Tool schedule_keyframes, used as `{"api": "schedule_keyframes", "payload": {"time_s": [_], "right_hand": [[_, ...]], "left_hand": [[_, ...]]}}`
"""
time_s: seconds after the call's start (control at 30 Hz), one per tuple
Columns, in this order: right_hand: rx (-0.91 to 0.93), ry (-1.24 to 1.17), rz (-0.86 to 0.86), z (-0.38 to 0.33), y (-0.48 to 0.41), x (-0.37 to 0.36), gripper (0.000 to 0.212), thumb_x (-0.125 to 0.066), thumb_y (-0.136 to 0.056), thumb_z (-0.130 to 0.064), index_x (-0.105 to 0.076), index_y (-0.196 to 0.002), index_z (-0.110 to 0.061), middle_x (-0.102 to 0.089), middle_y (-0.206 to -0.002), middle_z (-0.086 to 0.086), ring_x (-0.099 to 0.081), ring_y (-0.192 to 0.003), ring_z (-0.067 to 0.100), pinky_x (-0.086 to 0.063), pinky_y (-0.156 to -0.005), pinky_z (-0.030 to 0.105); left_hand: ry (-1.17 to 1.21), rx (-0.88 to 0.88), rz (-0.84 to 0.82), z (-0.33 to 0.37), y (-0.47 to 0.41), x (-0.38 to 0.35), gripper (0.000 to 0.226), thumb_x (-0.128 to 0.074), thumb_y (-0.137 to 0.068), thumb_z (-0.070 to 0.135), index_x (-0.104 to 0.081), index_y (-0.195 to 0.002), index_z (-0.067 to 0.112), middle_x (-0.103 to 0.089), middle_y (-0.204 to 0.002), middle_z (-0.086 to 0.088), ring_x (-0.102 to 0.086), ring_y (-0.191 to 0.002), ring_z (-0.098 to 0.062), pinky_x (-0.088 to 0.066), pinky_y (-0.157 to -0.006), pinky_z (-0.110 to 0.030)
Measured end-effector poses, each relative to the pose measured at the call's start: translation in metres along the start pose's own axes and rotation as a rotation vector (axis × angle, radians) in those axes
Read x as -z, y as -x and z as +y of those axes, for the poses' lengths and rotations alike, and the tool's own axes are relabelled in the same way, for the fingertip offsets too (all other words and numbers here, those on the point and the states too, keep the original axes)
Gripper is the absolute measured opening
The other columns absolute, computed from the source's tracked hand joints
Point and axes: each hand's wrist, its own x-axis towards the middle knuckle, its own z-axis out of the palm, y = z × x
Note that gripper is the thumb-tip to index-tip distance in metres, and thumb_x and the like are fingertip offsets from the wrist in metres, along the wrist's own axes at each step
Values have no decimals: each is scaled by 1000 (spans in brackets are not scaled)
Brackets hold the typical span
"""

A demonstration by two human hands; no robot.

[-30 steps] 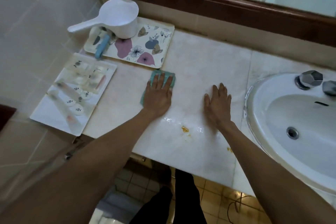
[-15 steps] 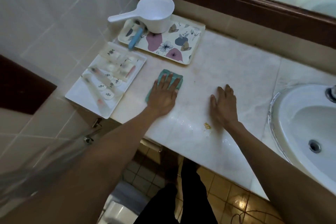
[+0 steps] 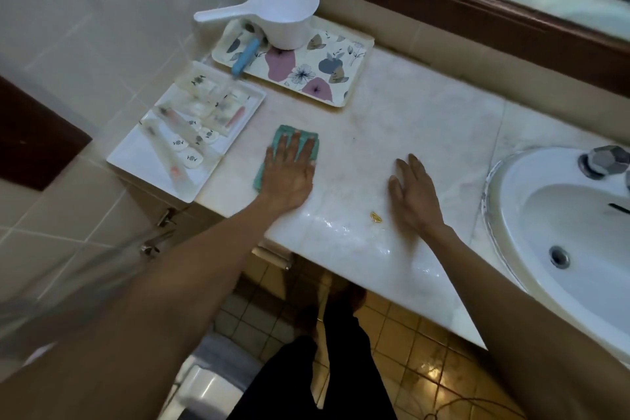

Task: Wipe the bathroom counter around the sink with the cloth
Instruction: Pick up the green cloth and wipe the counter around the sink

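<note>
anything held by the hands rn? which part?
No grasp. Left hand presses flat on the green cloth, covering most of it. Right hand rests empty on the counter.

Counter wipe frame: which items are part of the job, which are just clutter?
In the job:
- teal cloth, flat under the left hand
- counter, wet near the front edge
- right hand, flat on the counter
- sink
- small yellow scrap beside the right hand

Lying about:
- floral tray with white dipper and blue tool
- white tray of toiletries
</note>
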Motion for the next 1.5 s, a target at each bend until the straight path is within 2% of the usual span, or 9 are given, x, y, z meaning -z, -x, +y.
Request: {"api": "schedule_keyframes", "payload": {"time_s": [0.1, 0.33, 0.57, 0.7, 0.87, 1.0, 1.13, 1.37, 1.5], "right_hand": [[-18, 33, 31, 20, 12, 4, 49, -39, -104, -29, -36, -149, -11, -24, -161, 14, -20, -149, 29, -17, -122, 43], [-56, 25, 68, 40, 25, 6, 51, -39, -104, -28, -35, -150, -8, -24, -161, 15, -22, -149, 29, -17, -122, 40], [-28, -30, 62, 51, 42, 13, 50, -41, -103, -30, -36, -150, -13, -24, -162, 10, -19, -150, 25, -18, -122, 40], [-57, -18, 60, 67, 54, 27, 48, -42, -102, -32, -40, -148, -16, -28, -161, 7, -24, -149, 22, -21, -121, 36], [-88, 22, -65, 81, 62, 51, 48, -40, -99, -37, -47, -140, -13, -35, -156, 12, -37, -141, 29, -33, -113, 39], [-106, 33, -182, 97, 66, 71, 44, -43, -97, -37, -53, -128, -7, -46, -139, 16, -53, -120, 38, -42, -97, 41], [-59, 37, -70, 114, 89, 90, 40, -52, -97, -28, -53, -133, -11, -45, -148, 13, -42, -136, 33, -40, -106, 45], [-126, 57, 19, 157, 120, 119, 51, -47, -100, -31, -37, -145, -8, -24, -160, 15, -31, -141, 36, -32, -109, 46], [-218, 7, -45, 186, 142, 117, 60, -36, -101, -50, -31, -148, -13, -14, -163, 9, -42, -135, 35, -40, -104, 49]], "left_hand": [[49, 3, -18, 64, 14, -24, 58, -19, -107, 44, -8, -162, 27, 1, -170, -1, 4, -156, -24, 7, -125, -48], [-139, -671, -160, 14, 69, -30, 53, -15, -108, 46, -8, -161, 38, 2, -169, 8, 6, -156, -14, 4, -125, -39], [0, -76, -21, 56, 4, -21, 53, -21, -108, 37, -12, -160, 33, -6, -170, 2, -1, -157, -23, 0, -124, -47], [-32, -337, -78, 113, 53, -52, 53, -25, -108, 34, -19, -161, 30, -12, -169, 2, -7, -156, -23, -8, -125, -51], [-134, -722, -186, 58, 96, -44, 52, -17, -108, 43, -13, -160, 38, -2, -169, 9, 4, -156, -14, 2, -124, -37], [-140, -410, -107, 52, 66, -32, 57, -8, -105, 47, -8, -160, 37, -3, -169, 6, 1, -157, -18, -1, -125, -43], [-11, -14, 20, 136, 62, -60, 56, -24, -106, 36, -17, -161, 26, -13, -169, -4, -9, -156, -30, -4, -123, -52], [-69, -489, -150, 171, 144, -89, 54, -15, -108, 43, -8, -161, 35, 3, -168, 6, 8, -156, -17, 2, -126, -44], [-115, -435, -104, 115, 132, -67, 56, -7, -105, 48, -7, -160, 39, -1, -169, 7, 4, -156, -17, -6, -126, -46]]}}
